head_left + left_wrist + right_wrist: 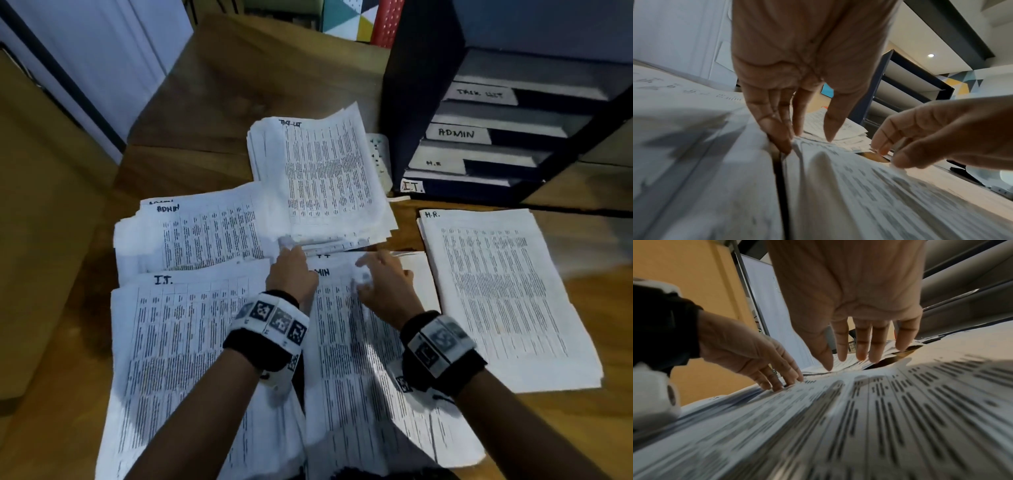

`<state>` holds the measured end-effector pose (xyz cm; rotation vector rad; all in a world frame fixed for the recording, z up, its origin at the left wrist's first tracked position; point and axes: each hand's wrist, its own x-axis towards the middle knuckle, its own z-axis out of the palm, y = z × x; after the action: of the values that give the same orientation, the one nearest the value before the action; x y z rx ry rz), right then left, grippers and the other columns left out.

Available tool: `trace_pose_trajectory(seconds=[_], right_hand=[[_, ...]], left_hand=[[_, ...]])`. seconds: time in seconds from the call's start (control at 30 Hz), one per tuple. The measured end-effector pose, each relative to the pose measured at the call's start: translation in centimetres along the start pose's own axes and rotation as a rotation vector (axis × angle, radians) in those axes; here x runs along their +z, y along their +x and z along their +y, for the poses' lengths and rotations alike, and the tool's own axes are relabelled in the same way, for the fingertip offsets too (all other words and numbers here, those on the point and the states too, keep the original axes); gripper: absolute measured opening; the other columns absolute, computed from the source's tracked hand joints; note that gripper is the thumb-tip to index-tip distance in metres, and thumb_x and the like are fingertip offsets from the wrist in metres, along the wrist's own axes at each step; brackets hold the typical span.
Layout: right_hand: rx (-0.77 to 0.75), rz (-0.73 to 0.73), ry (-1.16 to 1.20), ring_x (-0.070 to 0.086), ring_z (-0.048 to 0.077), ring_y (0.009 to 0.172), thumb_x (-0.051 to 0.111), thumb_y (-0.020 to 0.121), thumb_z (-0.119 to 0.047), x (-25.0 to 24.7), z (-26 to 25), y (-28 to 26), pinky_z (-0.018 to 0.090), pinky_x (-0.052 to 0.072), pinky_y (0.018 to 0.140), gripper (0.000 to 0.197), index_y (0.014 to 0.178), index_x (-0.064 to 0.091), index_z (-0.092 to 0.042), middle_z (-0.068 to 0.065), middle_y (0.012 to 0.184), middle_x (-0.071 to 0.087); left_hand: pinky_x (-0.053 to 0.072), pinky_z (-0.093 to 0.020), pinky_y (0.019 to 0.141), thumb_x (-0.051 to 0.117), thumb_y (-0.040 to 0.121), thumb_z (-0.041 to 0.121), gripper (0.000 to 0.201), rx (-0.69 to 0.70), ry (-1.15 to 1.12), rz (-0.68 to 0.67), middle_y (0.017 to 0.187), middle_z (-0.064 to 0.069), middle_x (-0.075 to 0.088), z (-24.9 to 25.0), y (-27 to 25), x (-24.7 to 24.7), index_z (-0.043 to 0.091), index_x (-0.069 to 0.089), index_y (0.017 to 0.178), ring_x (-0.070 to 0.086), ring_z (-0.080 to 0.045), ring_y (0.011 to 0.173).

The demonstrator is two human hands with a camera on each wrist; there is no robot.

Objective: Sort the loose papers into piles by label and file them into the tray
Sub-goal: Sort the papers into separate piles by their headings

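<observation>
Labelled paper piles lie on the wooden table (pixel 219 102): TASK LIST pile (pixel 325 178) at the back, ADMIN pile (pixel 205 236) at the left, I.T. pile (pixel 178 342) near left, H.R. pile (pixel 496 291) at the right. Between them lies the loose stack (pixel 349 370), its top sheet marked ADMIN. My left hand (pixel 291 270) touches that sheet's top left corner with straight fingers (pixel 783 139), and the paper (pixel 824 164) buckles into a ridge. My right hand (pixel 380 277) hovers over the sheet's top edge, fingers (pixel 861 352) spread, holding nothing. The black tiered tray (pixel 428 102) stands at the back right.
The tray's tiers carry tabs TASK LIST (pixel 479 93), ADMIN (pixel 457 133), H.R (pixel 433 163) and I.T. (pixel 412 186). A small white object (pixel 380 154) lies between the TASK LIST pile and the tray. A white panel (pixel 102 68) leans at the far left.
</observation>
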<state>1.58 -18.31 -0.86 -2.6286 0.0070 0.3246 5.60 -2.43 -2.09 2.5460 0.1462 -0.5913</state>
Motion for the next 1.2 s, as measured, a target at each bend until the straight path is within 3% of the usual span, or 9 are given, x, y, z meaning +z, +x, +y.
trace_pose_trajectory(seconds=[0.13,0.37,0.5,0.67,0.8,0.87,0.97,1.07,1.2], right_hand=[[-0.016,-0.072,-0.142,0.038,0.023,0.121,0.048,0.091,-0.027,1.7,0.9,-2.0,0.041,0.029,0.102,0.03,0.12,0.047,-0.018,0.005,0.132,0.041],[-0.038,0.029,-0.105,0.033,0.021,0.128,0.048,0.092,-0.029,2.7,1.1,-3.2,0.037,0.026,0.106,0.046,0.135,0.035,-0.017,0.004,0.141,0.034],[-0.033,0.135,-0.075,0.02,0.023,0.138,0.065,0.081,-0.032,1.7,0.6,-3.2,0.045,0.023,0.109,0.084,0.147,0.015,-0.018,0.003,0.153,0.019],[-0.142,0.173,-0.048,0.036,0.023,0.131,0.063,0.082,-0.018,1.9,1.2,-3.1,0.044,0.022,0.108,0.06,0.138,0.04,-0.013,0.005,0.144,0.039],[-0.237,0.291,-0.033,0.057,0.03,0.111,0.064,0.074,-0.014,2.4,1.4,-3.0,0.052,0.039,0.094,0.046,0.12,0.059,-0.008,0.012,0.123,0.06],[-0.259,0.321,-0.021,0.06,0.029,0.106,0.06,0.074,-0.018,2.5,1.3,-3.1,0.051,0.042,0.09,0.043,0.116,0.061,-0.008,0.011,0.117,0.063],[-0.292,0.354,-0.012,0.054,0.021,0.108,0.048,0.078,-0.028,2.6,1.4,-3.1,0.047,0.041,0.09,0.041,0.112,0.063,-0.011,0.008,0.115,0.064],[-0.307,0.363,0.007,0.056,0.021,0.108,0.047,0.079,-0.029,2.7,1.3,-3.2,0.044,0.038,0.089,0.04,0.11,0.064,-0.009,0.008,0.111,0.066],[-0.251,0.323,0.124,0.049,0.021,0.117,0.053,0.078,-0.033,2.7,1.2,-3.3,0.037,0.029,0.096,0.056,0.128,0.051,-0.007,0.011,0.131,0.055]], left_hand=[[0.042,-0.036,0.093,0.061,0.084,0.017,0.055,-0.037,0.014,-0.002,0.132,-0.016,0.042,0.3,-1.6,1.2,0.0,0.037,0.13,0.047,-0.03,0.117],[0.046,-0.029,0.078,0.053,0.089,0.005,0.047,0.132,-0.357,0.006,0.115,-0.012,0.059,0.7,-4.0,2.0,0.006,0.039,0.134,0.057,-0.022,0.092],[0.041,-0.024,0.07,0.06,0.087,0.009,0.015,0.269,-0.396,-0.042,0.081,-0.008,0.063,-0.2,-5.1,2.0,-0.003,0.069,0.088,0.056,-0.018,0.077],[0.04,-0.006,0.056,0.068,0.078,0.005,0.009,0.245,-0.51,0.118,0.072,-0.005,0.066,-0.6,-5.8,1.6,-0.001,0.074,0.081,0.056,-0.011,0.068],[0.045,-0.021,0.058,0.074,0.074,0.009,0.018,0.233,-0.544,0.169,0.075,-0.003,0.064,-0.2,-5.8,1.8,-0.001,0.073,0.088,0.058,-0.013,0.073],[0.041,-0.008,0.05,0.074,0.076,0.013,0.022,0.182,-0.604,0.155,0.077,-0.002,0.063,-0.2,-5.6,1.9,-0.001,0.072,0.093,0.056,-0.008,0.066],[0.032,-0.01,0.044,0.062,0.087,0.027,0.036,0.168,-0.582,0.145,0.054,0.002,0.046,-0.2,-5.8,1.8,0.013,0.053,0.055,0.036,0.002,0.046],[0.026,-0.018,0.05,0.045,0.095,0.031,0.048,0.155,-0.622,0.108,0.052,0.002,0.028,-0.4,-5.9,1.8,0.017,0.029,0.052,0.029,-0.009,0.049],[0.046,-0.033,0.074,0.031,0.1,0.033,0.043,0.083,-0.814,0.006,0.089,-0.029,0.065,-0.3,-5.6,1.5,0.013,0.064,0.08,0.056,-0.025,0.074]])
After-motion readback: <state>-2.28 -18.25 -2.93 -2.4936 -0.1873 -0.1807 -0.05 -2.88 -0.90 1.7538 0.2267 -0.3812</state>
